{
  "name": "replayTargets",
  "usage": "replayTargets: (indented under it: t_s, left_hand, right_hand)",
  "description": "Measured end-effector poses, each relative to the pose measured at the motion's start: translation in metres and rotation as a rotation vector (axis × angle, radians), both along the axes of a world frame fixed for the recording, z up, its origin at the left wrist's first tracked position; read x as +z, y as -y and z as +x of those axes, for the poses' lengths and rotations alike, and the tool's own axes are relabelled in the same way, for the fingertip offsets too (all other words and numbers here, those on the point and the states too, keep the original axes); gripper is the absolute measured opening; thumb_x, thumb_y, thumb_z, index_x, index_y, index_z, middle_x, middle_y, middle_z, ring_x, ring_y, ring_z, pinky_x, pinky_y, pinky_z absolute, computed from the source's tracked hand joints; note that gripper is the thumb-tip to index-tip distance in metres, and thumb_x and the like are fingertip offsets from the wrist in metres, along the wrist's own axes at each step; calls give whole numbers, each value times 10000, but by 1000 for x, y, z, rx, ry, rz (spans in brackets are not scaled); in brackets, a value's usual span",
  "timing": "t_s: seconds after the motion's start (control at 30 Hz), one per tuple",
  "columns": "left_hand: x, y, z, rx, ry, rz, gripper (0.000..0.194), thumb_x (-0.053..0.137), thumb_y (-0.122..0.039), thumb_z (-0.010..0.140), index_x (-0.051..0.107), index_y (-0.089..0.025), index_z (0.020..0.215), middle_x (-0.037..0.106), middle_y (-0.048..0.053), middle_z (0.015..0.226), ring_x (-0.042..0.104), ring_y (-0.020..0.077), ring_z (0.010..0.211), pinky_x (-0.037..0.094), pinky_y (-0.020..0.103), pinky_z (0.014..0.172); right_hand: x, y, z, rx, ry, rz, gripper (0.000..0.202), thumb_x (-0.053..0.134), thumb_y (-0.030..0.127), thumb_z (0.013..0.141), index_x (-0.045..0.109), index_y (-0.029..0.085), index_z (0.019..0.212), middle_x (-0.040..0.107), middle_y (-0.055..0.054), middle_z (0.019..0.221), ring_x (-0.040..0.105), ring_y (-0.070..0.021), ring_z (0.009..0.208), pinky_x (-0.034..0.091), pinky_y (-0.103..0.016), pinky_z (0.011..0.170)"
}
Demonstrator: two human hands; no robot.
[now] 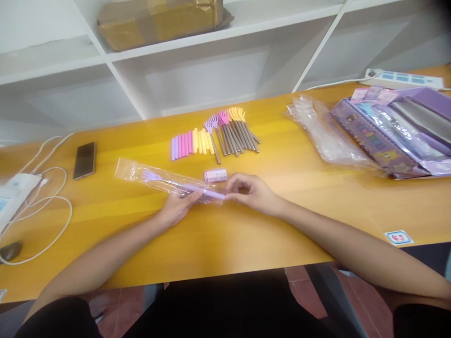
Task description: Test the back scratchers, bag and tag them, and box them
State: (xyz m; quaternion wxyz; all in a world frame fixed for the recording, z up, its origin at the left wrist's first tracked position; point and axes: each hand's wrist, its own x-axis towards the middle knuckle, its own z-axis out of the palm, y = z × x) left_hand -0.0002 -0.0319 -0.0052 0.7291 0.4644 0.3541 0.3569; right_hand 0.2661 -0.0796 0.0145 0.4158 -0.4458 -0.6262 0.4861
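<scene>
A purple back scratcher (190, 188) with a hand-shaped head lies inside a clear plastic bag (132, 170). My left hand (178, 206) is closed around the bagged scratcher near its handle. With thumb and forefinger, my right hand (252, 193) pinches the handle's end at the bag's right edge. Just behind my hands sits a small pink and purple packet (215, 175). Farther back, loose handle sleeves (185, 144) in purple, pink and yellow lie in a row. Beside them are metal scratcher rods (232, 136) with purple, pink and yellow claw heads.
On the right are a pile of clear bags (324, 134) and an open purple printed box (373, 136). A phone (84, 160), white cables (66, 211) and a dark mouse (10, 252) lie left. A power strip (403, 79) stands at back right, before white shelves (225, 35).
</scene>
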Motion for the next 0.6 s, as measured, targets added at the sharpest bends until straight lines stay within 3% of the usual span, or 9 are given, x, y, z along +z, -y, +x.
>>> replayTargets:
  t_s: [0.27, 0.6]
  left_hand:
    - [-1, 4, -7, -134, -255, 230, 329, 850, -455, 890, 862, -183, 1074, 844, 121, 1138, 794, 291, 1070, 622, 397, 989]
    - [-3, 5, -5, -167, -228, 203, 336, 828, -467, 906, 858, -171, 1064, 849, 123, 1115, 800, 294, 1057, 625, 386, 972]
  right_hand:
    - [-4, 8, -11, 77, -29, 34, 280, 778, 402, 941, 600, 207, 1038, 693, -1, 910, 565, -89, 632, 444, -229, 573]
    - [-10, 12, -18, 83, -1, 48, 229, 729, 356, 983, 624, 205, 1118, 666, 14, 856, 561, -103, 648, 439, -240, 577]
